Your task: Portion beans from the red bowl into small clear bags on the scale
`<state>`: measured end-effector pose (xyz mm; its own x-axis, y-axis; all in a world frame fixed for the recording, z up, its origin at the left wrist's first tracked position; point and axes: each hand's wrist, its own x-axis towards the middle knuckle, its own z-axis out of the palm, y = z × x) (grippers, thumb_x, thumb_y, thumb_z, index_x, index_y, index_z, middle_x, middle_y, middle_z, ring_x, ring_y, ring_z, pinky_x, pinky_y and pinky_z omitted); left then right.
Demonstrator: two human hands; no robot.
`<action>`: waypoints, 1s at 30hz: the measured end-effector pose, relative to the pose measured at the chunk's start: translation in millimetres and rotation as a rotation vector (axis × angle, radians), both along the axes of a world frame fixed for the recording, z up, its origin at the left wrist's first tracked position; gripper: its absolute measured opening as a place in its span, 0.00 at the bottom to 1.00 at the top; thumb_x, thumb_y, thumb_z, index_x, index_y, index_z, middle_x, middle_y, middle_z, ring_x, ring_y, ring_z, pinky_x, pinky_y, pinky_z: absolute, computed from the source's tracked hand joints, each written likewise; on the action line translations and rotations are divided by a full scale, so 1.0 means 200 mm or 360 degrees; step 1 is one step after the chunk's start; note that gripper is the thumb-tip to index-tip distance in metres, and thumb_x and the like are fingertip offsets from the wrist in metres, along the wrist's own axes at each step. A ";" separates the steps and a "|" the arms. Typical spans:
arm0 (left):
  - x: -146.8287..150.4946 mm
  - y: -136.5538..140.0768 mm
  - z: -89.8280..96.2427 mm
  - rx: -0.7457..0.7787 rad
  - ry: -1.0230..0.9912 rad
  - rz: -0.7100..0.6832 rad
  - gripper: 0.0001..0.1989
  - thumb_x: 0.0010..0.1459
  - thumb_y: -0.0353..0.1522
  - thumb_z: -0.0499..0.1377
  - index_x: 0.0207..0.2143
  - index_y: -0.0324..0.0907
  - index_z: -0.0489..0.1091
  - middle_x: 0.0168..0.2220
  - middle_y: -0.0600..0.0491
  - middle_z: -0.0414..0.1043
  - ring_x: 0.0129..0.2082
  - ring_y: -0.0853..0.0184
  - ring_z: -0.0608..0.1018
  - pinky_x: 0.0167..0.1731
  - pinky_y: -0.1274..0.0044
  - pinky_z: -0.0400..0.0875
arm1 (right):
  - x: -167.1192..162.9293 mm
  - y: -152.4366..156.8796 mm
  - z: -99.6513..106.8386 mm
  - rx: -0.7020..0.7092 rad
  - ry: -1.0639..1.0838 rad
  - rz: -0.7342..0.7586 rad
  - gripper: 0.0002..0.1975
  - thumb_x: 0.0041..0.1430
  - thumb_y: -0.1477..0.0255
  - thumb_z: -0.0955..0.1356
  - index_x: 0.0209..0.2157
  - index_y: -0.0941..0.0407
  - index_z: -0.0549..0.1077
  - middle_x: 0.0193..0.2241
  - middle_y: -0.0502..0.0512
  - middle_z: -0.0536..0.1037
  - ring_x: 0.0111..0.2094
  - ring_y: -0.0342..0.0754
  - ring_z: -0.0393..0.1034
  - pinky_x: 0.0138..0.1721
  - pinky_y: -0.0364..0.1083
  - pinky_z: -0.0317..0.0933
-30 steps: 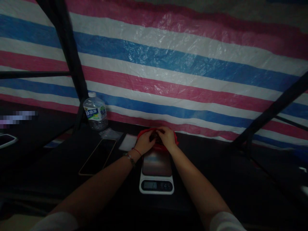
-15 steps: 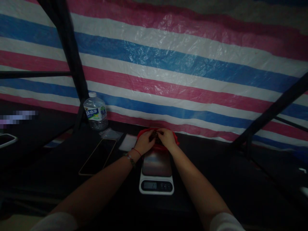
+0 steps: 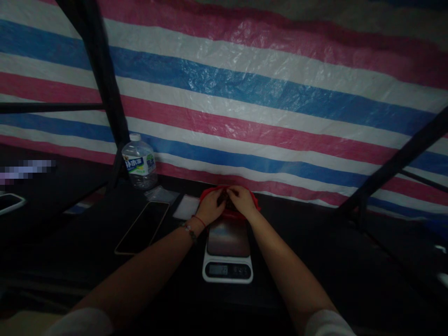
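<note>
Behind the kitchen scale (image 3: 228, 242) lies a red plastic bag (image 3: 258, 202), its mouth spread around small dark brown pieces (image 3: 229, 205) too dim to name. My left hand (image 3: 212, 206) reaches into the bag from the left, fingers curled over the pieces. From the right comes my right hand (image 3: 242, 200), thumb and fingers drawn together over the same pieces. Both hands are closed and almost touch; what sits between the fingertips is hidden. The scale's metal plate is bare, and its small display is lit.
Left of the bag lie a white packet (image 3: 186, 207), thin clear bags (image 3: 162, 194) and a dark phone (image 3: 143, 228). A large clear bottle (image 3: 139, 163) stands by a black frame post (image 3: 105, 84). Striped plastic sheeting (image 3: 245, 102) hangs behind the black table (image 3: 294, 224).
Little differs: both hands stay over the dark pieces in the red bag, with only slight finger movement. The scale and the things around it have not moved.
</note>
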<state>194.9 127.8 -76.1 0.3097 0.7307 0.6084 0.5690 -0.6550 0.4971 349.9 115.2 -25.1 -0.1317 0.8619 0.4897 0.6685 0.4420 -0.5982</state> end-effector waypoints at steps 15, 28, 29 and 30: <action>-0.01 -0.01 0.01 0.0015 -0.0047 -0.0093 0.27 0.59 0.30 0.51 0.61 0.37 0.56 0.58 0.43 0.65 0.58 0.60 0.67 0.59 0.63 0.61 | 0.02 0.01 0.00 0.0070 0.0075 -0.0080 0.07 0.53 0.74 0.68 0.34 0.54 0.78 0.34 0.53 0.80 0.37 0.49 0.74 0.40 0.46 0.65; 0.00 0.00 -0.01 0.0019 -0.0005 0.0008 0.27 0.57 0.31 0.53 0.59 0.34 0.59 0.56 0.39 0.66 0.56 0.56 0.69 0.57 0.62 0.64 | 0.01 0.00 0.00 0.0065 -0.0150 -0.0085 0.09 0.53 0.77 0.66 0.32 0.54 0.79 0.33 0.54 0.80 0.37 0.49 0.74 0.41 0.47 0.65; 0.00 0.00 -0.01 0.0025 -0.0005 0.0010 0.26 0.57 0.31 0.53 0.59 0.34 0.59 0.56 0.39 0.66 0.56 0.56 0.69 0.57 0.62 0.64 | 0.01 0.01 -0.01 0.0069 -0.0151 -0.0077 0.09 0.54 0.77 0.66 0.32 0.54 0.79 0.33 0.54 0.80 0.37 0.49 0.74 0.42 0.47 0.65; 0.00 0.00 -0.01 0.0031 -0.0008 0.0011 0.26 0.57 0.31 0.53 0.58 0.33 0.59 0.56 0.39 0.67 0.56 0.56 0.69 0.57 0.62 0.64 | 0.01 0.01 -0.01 0.0081 -0.0145 -0.0066 0.10 0.54 0.77 0.65 0.32 0.54 0.79 0.34 0.54 0.80 0.37 0.49 0.73 0.42 0.47 0.65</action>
<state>194.6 128.1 -78.9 0.3015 0.7208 0.6241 0.5711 -0.6607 0.4872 352.1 116.8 -27.2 -0.1422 0.8419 0.5206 0.7373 0.4410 -0.5117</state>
